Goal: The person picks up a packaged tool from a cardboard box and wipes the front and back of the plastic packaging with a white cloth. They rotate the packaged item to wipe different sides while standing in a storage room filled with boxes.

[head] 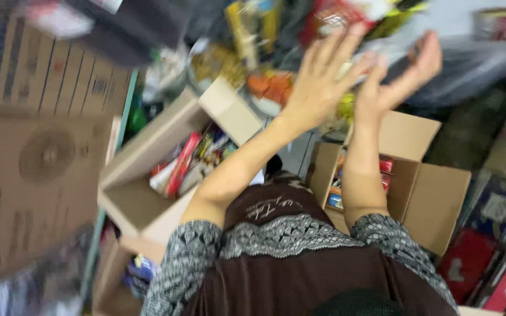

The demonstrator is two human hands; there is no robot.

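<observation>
Near edge: brown garment with patterned grey sleeves (191, 257), both forearms raised away from the camera. Left of the arms, an open cardboard box (142, 205) with red and mixed packets inside; right of them, a second open box (423, 193) holding red and blue packs. Farther out, left hand (317, 79) flat, fingers spread wide, holding nothing. Right hand (396, 79) just beside it, fingers loosely open, also empty. Both hover before a blurred pile of snack packets (270, 88); contact can't be told.
</observation>
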